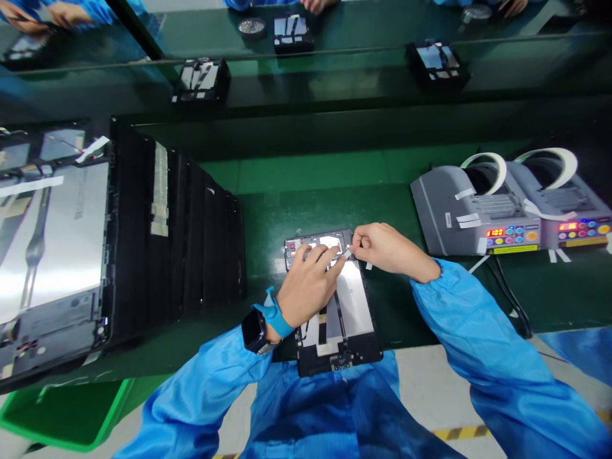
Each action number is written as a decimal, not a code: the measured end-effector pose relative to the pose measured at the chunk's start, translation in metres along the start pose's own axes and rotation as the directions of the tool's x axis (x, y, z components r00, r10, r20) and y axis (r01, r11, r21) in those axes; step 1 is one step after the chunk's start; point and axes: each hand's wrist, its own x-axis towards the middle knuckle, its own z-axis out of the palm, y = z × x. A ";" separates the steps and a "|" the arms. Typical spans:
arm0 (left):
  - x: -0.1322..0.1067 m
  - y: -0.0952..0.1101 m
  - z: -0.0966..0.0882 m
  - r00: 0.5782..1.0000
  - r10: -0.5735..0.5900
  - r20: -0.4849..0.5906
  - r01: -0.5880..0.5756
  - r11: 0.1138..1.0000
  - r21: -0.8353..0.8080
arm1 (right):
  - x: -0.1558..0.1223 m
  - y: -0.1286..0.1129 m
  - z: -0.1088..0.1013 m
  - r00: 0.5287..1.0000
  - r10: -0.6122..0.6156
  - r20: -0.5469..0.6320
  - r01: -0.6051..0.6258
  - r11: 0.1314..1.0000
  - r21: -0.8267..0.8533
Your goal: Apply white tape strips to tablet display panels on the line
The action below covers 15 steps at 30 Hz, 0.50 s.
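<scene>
A tablet housing (pixel 356 299) with its inner parts exposed lies on the green bench, its lower end reaching over the front edge. My left hand (pixel 310 284) rests across its upper part with fingers spread, fingertips near the top right corner. At that corner my right hand (pixel 377 247) pinches a small white tape strip (pixel 348 253) between thumb and finger. Another bit of white tape (pixel 368 266) sticks out at the tablet's right edge, below my right hand. My left palm and fingers hide part of the tablet's inside.
A tall row of black tablet housings (pixel 182 236) stands at left. Two grey tape dispensers (pixel 444 204) with lit displays stand at right, cables (pixel 514 299) below. Beyond, a shelf carries several device stacks (pixel 201 80); other people's hands (pixel 315 5) show there. A green bin (pixel 108 414) sits lower left.
</scene>
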 end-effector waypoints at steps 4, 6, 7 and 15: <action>0.000 0.000 -0.001 1.000 -0.001 0.000 0.001 1.000 0.018 | 0.000 0.005 0.000 0.998 -0.011 -0.069 0.005 0.996 -0.088; -0.001 0.000 0.000 1.000 -0.003 -0.010 0.003 1.000 0.020 | 0.000 0.010 -0.001 0.991 -0.013 -0.133 0.000 0.996 -0.093; -0.001 0.000 0.000 1.000 -0.004 -0.015 0.004 1.000 0.017 | -0.001 0.013 -0.001 0.988 -0.011 -0.155 0.000 0.997 -0.071; 0.002 0.003 0.008 0.998 -0.017 -0.056 0.018 1.000 0.011 | -0.006 0.031 0.014 0.978 0.091 -0.186 -0.045 0.971 0.236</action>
